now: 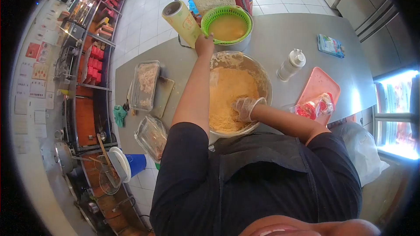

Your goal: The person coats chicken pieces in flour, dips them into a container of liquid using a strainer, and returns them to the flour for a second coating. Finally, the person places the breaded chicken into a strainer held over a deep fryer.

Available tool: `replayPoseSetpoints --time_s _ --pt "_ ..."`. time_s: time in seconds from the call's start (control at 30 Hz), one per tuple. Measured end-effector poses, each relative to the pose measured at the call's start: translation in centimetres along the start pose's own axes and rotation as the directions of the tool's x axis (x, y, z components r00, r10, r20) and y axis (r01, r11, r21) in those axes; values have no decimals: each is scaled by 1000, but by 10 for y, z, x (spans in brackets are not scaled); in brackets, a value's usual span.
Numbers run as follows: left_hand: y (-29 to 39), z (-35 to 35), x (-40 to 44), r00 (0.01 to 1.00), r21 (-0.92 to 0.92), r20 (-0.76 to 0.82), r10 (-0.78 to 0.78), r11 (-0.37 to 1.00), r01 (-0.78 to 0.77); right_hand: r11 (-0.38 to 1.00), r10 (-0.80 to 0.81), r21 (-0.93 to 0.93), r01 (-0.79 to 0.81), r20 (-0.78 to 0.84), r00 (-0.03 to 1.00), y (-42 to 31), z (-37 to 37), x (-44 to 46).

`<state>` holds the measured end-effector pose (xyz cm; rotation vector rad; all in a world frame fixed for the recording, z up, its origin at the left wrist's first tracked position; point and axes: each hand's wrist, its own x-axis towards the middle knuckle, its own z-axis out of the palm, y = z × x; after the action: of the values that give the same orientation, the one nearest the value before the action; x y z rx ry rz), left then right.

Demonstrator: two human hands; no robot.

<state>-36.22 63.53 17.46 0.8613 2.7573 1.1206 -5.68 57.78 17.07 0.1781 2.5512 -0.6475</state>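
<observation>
My bare left hand [204, 45] is closed at the near left rim of a green basket [205, 17], which sits in a metal pot of cloudy yellowish liquid. Right beside that hand stands a tall pale yellow roll [181, 22]. Below the pot is a large metal bowl [267, 81] with orange-tan flour-like powder [234, 89]. In a clear plastic glove, my right hand [248, 108] rests in the powder at the bowl's right side, its fingertips partly buried, so their closure is unclear.
Left on the grey table [280, 26] are a container of pale pieces [146, 83], a board [165, 98] and a wrapped container [151, 135]. Right are a white bottle [291, 65], blue packet [330, 46], pink tray [317, 87] and red-and-clear packets [308, 110].
</observation>
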Motion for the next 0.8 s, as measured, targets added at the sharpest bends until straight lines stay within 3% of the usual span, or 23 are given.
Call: replayPoseSetpoints --time_s 0.03,0.07,0.13,0.23,0.3,0.4,0.43,0.47,0.53,0.7,0.8 --pt "-1 3 -1 995 72 -67 73 995 -68 998 -7 56 8 -24 1000 24 36 23" --pt "10 -2 -6 999 -144 3 -32 989 33 994 -12 112 18 -47 999 38 55 35" --pt "34 -20 -22 961 -515 201 -188 814 267 996 9 84 -12 32 999 34 45 31" --pt "39 -24 -21 963 -599 255 -90 767 230 1000 -3 -11 3 32 999 7 11 7" --pt "24 -8 -21 991 -557 107 -75 822 122 998 4 -55 -3 13 1000 -5 -6 -5" --pt "20 -2 -31 986 -609 69 -153 777 163 999 28 -47 -28 5 1000 -9 -10 -12" --pt "5 8 -28 997 -404 -60 -54 914 25 999 30 -40 -30 7 1000 -10 -8 -12" --pt "19 -7 -40 993 -287 -116 -13 958 -21 999 32 -29 -32 17 999 -11 -7 -11" --pt "17 -2 -41 994 -407 -106 -20 913 -25 999 43 -35 -41 57 997 -16 -16 -14" --pt "4 15 -45 987 -401 -158 3 913 -67 999 49 1 -49 -7 999 -5 -3 -10" --pt "-8 37 -41 939 -448 -326 111 856 -257 998 43 55 -42 -7 999 -20 -21 -33"
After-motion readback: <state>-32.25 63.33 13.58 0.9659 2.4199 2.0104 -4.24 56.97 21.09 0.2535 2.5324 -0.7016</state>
